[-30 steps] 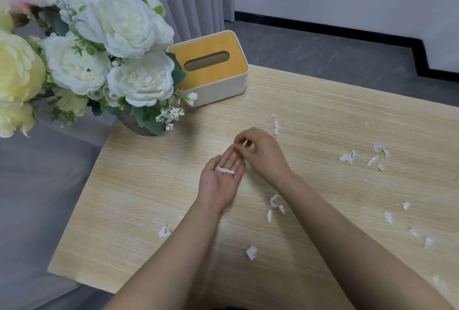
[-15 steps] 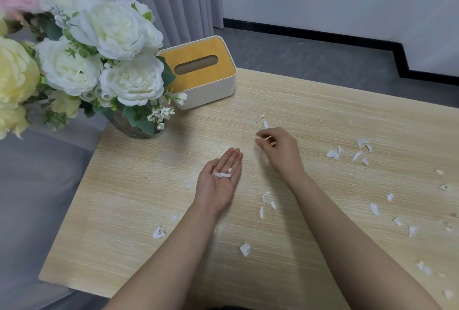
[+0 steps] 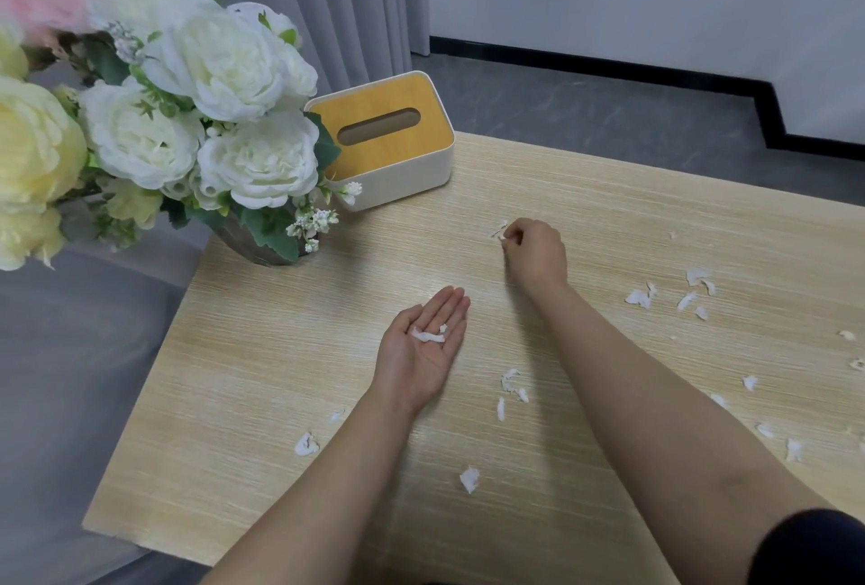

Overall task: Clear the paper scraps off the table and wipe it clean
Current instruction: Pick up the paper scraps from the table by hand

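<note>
The right hand pinches at a paper scrap on the far tabletop; the left hand lies spread, palm up, cradling collected scraps. Lift cleanly and keep the palm level. Whether the scrap is secured is unclear.

A furnished room, likely a home or a staged living space, was shown. A light wooden table was set beside grey curtains. A vase of white and pink flowers and a tissue box were placed on it, above grey flooring.
</note>
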Motion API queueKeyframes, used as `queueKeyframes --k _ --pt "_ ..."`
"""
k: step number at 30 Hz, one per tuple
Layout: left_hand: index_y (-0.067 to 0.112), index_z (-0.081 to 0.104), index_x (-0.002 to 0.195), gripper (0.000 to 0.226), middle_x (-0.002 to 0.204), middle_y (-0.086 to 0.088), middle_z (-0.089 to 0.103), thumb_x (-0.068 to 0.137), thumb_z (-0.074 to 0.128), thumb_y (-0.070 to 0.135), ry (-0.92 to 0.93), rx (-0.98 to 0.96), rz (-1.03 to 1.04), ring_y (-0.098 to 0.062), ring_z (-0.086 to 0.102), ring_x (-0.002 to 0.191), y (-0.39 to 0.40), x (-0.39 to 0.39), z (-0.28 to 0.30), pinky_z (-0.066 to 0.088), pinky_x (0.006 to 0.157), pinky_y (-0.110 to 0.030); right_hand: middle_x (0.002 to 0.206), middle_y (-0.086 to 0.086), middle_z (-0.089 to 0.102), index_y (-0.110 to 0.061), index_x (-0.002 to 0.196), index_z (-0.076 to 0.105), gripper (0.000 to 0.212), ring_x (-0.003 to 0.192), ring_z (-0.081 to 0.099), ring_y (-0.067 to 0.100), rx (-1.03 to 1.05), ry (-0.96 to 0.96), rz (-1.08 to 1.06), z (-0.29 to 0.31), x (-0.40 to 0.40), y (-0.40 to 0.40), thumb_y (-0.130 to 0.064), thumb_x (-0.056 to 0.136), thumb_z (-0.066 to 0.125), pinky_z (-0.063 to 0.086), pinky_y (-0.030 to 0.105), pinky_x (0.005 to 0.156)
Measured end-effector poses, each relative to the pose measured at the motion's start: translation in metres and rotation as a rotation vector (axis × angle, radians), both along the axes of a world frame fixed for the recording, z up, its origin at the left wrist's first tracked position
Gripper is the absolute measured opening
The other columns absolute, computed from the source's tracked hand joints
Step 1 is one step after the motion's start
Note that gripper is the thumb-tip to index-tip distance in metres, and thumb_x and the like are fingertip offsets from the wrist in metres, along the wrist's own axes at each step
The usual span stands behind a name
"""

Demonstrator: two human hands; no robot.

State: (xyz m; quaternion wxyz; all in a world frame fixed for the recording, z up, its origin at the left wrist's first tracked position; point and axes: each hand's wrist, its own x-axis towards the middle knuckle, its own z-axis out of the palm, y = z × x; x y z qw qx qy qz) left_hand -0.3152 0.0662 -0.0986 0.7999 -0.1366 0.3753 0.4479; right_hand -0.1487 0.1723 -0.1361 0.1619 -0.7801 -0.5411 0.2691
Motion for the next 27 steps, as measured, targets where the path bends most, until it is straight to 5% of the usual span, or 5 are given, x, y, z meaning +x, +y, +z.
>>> queueKeyframes --k 8,16,27 --pt "-0.003 0.065 0.11 0.039 0.12 -0.015 0.064 0.096 0.034 0.017 -0.012 -0.006 0.006 -0.024 0.06 0.113 -0.001 -0.006 -0.006 0.048 0.092 -0.038 0.111 0.003 0.056 -0.01 0.093 0.067 0.008 0.111 0.046 0.02 0.056 -0.018 0.235 0.001 0.002 0.019 -0.011 0.089 0.06 0.04 0.03 0.075" --pt "-0.001 0.062 0.113 0.039 0.121 -0.013 0.064 0.096 0.032 0.018 0.02 -0.008 -0.005 -0.023 0.064 0.108 -0.004 -0.01 -0.009 0.049 0.091 -0.033 0.098 0.012 0.058 -0.004 0.094 0.064 0.01 0.094 0.054 0.028 0.045 -0.063 0.36 -0.005 0.008 0.018 -0.005 0.088 0.056 0.035 0.028 0.07" --pt "-0.004 0.062 0.108 0.038 0.114 -0.017 0.067 0.096 0.034 0.018 0.024 -0.028 0.011 -0.026 0.063 0.106 -0.028 -0.011 0.002 0.05 0.088 -0.037 0.089 0.002 0.063 -0.01 0.089 0.068 0.01 0.081 0.055 0.011 0.193 0.274 0.357 0.054 -0.039 -0.081 -0.006 0.086 0.061 0.045 0.025 0.078"
